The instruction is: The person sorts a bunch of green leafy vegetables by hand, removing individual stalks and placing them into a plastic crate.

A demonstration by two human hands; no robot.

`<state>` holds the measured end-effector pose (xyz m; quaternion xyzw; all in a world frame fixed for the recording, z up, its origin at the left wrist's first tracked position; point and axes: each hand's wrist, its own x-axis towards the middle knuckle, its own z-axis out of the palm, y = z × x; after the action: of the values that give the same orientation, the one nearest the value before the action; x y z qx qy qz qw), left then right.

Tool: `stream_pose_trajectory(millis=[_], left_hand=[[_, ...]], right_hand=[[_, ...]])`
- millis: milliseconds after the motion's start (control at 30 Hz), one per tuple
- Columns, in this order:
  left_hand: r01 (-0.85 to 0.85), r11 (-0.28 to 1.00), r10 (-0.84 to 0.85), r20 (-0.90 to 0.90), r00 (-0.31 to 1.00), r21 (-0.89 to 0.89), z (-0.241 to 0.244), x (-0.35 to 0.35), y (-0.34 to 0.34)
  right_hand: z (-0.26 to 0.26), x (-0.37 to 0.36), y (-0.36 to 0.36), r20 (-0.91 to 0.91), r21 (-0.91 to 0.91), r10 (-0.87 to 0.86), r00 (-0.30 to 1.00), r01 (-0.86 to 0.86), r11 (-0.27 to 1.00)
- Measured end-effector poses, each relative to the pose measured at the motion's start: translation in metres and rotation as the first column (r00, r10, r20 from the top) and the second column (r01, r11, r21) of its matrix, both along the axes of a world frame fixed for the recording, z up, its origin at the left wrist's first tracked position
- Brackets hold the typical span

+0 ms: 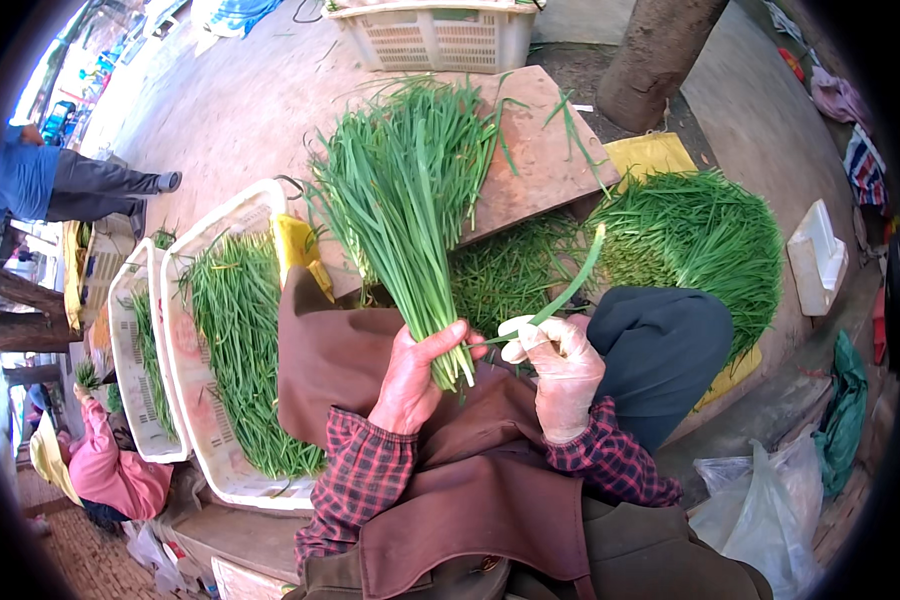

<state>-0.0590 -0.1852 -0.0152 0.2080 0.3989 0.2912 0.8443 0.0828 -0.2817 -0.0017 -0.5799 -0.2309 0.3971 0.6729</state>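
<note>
My bare left hand (414,375) grips a bunch of Chinese chives (412,247) near the stalk ends, its leaves fanning out away from me. On my right hand (559,367) is a pale thin glove, and its fingers pinch a single curved chive leaf (570,289) with a yellowish tip. One end of that leaf reaches toward my left hand. Beyond the bunch, a pile of loose chives (450,127) lies on a wooden board (540,165). A brown apron (472,495) covers my lap beneath both hands.
Chive scraps (502,281) litter the ground below the board. A large heap of chives (705,240) rests on yellow sacking at right. White crates (221,480) stand at left, another crate (435,37) beyond the board. A tree trunk (656,64) and two other people are nearby.
</note>
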Motion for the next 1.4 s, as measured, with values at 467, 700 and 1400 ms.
stream_pose_trajectory(millis=[467, 700, 1400], left_hand=[[0.035, 0.987, -0.010, -0.155, 0.988, 0.159, -0.019, -0.021, -0.013], [0.144, 0.945, -0.042, -0.328, 0.944, 0.295, -0.025, -0.018, -0.030], [0.201, 0.951, -0.104, -0.368, 0.924, 0.235, -0.031, -0.030, -0.040]], right_hand=[[-0.062, 0.020, 0.023, 0.758, -0.038, 0.092, 0.646, -0.097, 0.995], [-0.028, -0.012, 0.066, 0.622, -0.130, 0.201, 0.757, -0.153, 0.980], [-0.032, -0.017, 0.061, 0.604, -0.080, 0.161, 0.781, -0.142, 0.987]])
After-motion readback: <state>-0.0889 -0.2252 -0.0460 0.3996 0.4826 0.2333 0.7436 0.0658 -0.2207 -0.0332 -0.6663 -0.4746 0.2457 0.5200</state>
